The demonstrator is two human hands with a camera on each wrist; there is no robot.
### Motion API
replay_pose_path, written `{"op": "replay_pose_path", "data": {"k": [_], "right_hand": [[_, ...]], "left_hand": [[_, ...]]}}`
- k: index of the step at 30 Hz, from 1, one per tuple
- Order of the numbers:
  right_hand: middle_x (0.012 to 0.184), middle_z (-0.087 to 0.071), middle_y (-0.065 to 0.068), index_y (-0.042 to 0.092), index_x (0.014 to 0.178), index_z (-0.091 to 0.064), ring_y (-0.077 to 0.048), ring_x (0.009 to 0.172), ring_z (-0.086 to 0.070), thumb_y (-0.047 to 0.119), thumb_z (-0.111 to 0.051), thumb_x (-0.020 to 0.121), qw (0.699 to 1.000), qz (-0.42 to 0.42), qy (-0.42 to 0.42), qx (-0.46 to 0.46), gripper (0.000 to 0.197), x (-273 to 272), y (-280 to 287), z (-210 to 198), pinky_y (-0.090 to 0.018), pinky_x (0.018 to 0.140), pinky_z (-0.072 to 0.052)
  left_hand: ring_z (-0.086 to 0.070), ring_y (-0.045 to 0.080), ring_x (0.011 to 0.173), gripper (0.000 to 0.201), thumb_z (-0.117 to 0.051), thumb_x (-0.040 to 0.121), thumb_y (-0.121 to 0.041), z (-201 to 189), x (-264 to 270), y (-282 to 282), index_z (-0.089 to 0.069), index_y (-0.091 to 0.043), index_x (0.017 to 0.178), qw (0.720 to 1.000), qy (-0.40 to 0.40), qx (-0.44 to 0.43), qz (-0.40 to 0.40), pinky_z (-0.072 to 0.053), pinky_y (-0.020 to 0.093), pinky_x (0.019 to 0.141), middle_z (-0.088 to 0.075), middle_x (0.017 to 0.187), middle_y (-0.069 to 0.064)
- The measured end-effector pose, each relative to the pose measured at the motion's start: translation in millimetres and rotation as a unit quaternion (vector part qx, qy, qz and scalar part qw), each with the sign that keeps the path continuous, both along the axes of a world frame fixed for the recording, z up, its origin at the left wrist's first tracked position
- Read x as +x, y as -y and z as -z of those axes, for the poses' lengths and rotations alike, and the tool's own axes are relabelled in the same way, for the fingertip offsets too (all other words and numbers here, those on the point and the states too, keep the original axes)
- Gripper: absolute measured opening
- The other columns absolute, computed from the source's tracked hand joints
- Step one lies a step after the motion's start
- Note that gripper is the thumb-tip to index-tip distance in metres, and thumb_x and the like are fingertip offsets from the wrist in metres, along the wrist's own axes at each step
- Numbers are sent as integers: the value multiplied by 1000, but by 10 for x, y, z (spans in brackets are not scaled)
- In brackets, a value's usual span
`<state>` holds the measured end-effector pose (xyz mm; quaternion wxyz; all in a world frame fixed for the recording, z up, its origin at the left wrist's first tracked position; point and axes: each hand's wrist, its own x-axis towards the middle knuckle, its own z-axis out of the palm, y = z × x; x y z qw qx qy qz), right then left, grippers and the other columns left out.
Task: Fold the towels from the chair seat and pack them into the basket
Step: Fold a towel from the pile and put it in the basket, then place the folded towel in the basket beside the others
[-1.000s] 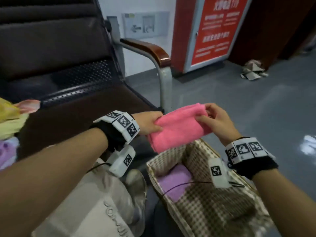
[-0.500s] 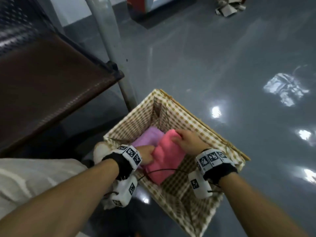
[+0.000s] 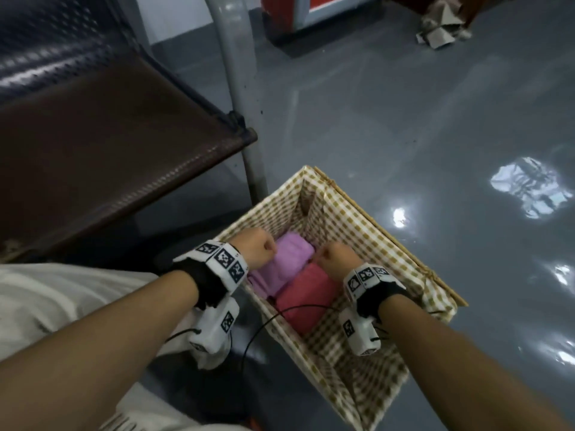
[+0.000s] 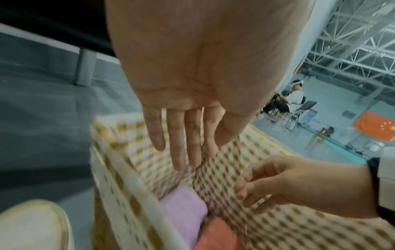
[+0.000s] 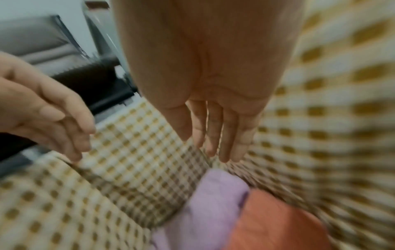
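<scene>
A wicker basket (image 3: 389, 213) with a checked lining stands on the floor by the chair. Inside it lie a folded purple towel (image 3: 292, 259) and, right beside it, a folded pink towel (image 3: 308, 293). My left hand (image 3: 258, 250) hovers over the purple towel's left end and holds nothing. My right hand (image 3: 336, 259) hovers over the pink towel's far end, also empty. The left wrist view shows the left hand (image 4: 188, 152) with straight fingers above the purple towel (image 4: 183, 208). Seen from the right wrist, the right hand (image 5: 211, 147) has straight fingers above both towels.
The dark brown chair seat (image 3: 109, 150) is at the left, with its grey metal leg (image 3: 245, 119) just behind the basket. My lap in light trousers (image 3: 62, 306) is at the lower left. Crumpled paper (image 3: 441, 29) lies on the grey floor far back.
Both hands carried the folded pink towel down from in front of the chair into the basket beside the purple towel. They have let go of it and now hover just above.
</scene>
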<state>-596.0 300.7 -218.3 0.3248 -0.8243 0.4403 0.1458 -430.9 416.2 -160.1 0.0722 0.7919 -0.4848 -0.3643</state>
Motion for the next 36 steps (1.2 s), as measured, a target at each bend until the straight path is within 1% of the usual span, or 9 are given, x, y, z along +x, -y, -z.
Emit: {"op": "replay_pose_path", "data": {"k": [3,8,13,18,21,25,31,33,36], "right_hand": [[105,-70,-11,5,102,-69,-25,100,-63,15,-54,91,996,-44,74,-26,21,322,-38,-492,-27,83,-45],[106,-70,-9,13,101,-69,-25,103,-61,27,-58,92,972,-156,139,-104,21,1144,-177,-1494,-20,70,-33],[101,-69,-7,14,102,-69,-23,98,-61,36,-58,92,931,-241,220,-161,26,2198,-607,-2478,-29,81,-45],[104,-68,-4,17,102,-68,-21,100,-61,35,-58,91,881,-349,259,-185,24,3209,-1422,-3018,-29,82,-46],[104,-68,-4,19,102,-68,-21,99,-61,39,-56,92,864,-405,252,-163,26,3746,-1950,-3132,-27,79,-43],[106,-68,-5,19,103,-69,-22,101,-60,41,-54,93,854,-448,238,-113,29,4315,-2584,-3091,-30,81,-45],[109,-68,-6,11,102,-69,-22,107,-60,32,-59,91,803,-552,219,-52,26,4888,-3401,-2659,-36,90,-47],[105,-70,-7,10,102,-69,-23,101,-63,28,-63,90,802,-559,210,-8,23,5007,-3598,-2437,-36,89,-49],[106,-68,-7,10,108,-64,-23,101,-62,30,-68,86,799,-567,197,37,30,5118,-3850,-2098,-34,90,-48]], "left_hand": [[-62,22,106,19,-56,88,-25,-414,246,-127,-70,-22,101,999,13,-33,-31,-48,31,93,-68,112,3],[-61,4,78,10,-62,85,-23,-1374,850,-493,-71,-27,88,975,31,-182,-127,-42,14,69,-70,87,-9],[-67,9,81,11,-64,82,-18,-2277,1504,-1198,-69,-28,81,929,37,-300,-212,-49,24,73,-72,79,-8],[-63,6,85,6,-64,85,-27,-2626,2183,-2118,-68,-30,85,900,121,-312,-278,-47,25,77,-70,87,-10],[-63,7,76,7,-63,86,-19,-2567,2507,-2683,-69,-23,87,865,91,-338,-359,-47,19,68,-70,83,-2],[-60,-4,59,14,-57,88,-3,-2296,2797,-3385,-68,-3,97,811,44,-360,-459,-44,8,58,-65,75,4],[-62,18,104,22,-55,87,2,-1858,3201,-4321,-69,-7,100,790,113,-293,-527,-47,28,94,-69,108,7],[-59,16,109,27,-54,86,3,-1736,3264,-4495,-69,-8,105,786,154,-275,-533,-43,22,93,-67,114,6],[-55,15,116,31,-55,86,0,-1608,3363,-4636,-63,-6,116,812,183,-211,-512,-37,13,90,-61,126,8]]}}
